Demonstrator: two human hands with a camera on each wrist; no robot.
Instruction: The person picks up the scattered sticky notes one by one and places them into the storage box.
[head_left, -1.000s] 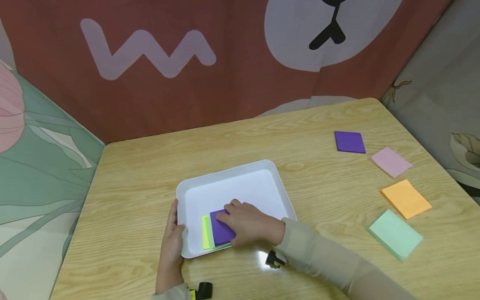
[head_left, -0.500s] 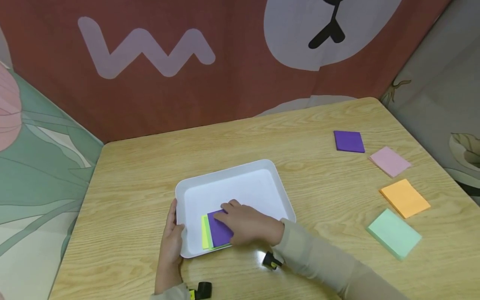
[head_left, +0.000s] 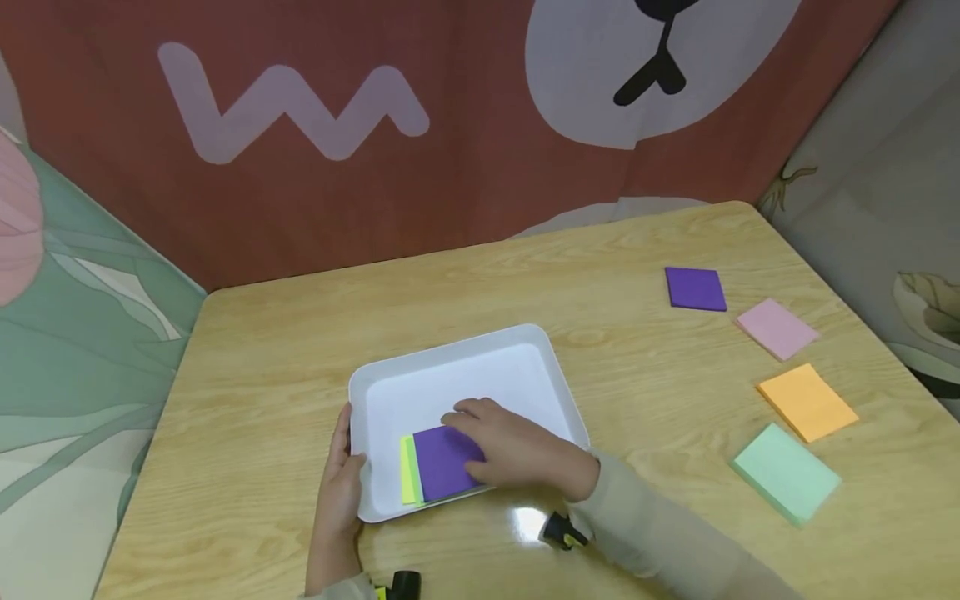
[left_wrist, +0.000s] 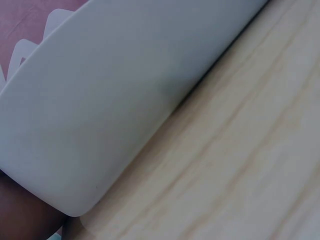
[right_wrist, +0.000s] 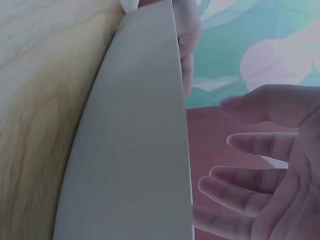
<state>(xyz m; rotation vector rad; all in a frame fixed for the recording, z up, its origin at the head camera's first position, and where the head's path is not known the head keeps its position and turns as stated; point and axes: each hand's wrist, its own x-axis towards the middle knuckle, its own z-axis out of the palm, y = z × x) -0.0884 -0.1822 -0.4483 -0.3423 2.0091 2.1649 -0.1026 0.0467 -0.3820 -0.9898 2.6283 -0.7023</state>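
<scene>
One purple square [head_left: 442, 465] lies inside the white tray [head_left: 420, 400], the loosely spread right hand [head_left: 517, 446] over its right edge, gripping nothing; the left hand [head_left: 340, 490] holds the tray's left rim. Light nudges, tray steady, should avoid skewing the square.

The head view looks forward and down from the person's head, far enough off to take in the shallow white rectangular tray [head_left: 465, 379], the pale wood-grain desk [head_left: 622, 358] and the red-brown printed cloth [head_left: 337, 208] behind. The left wrist view is very near, low and tilted, facing the tray's outer wall, with the cloth in its top left corner. The right wrist view, also close, is turned roughly sideways, looking along the outer wall toward the green floral cloth [head_left: 97, 358], the bare right grip [right_wrist: 260, 180] at its right edge. The head and right wrist views share the bare left grip [head_left: 341, 487]; all three share tray, desk and red-brown cloth.
</scene>
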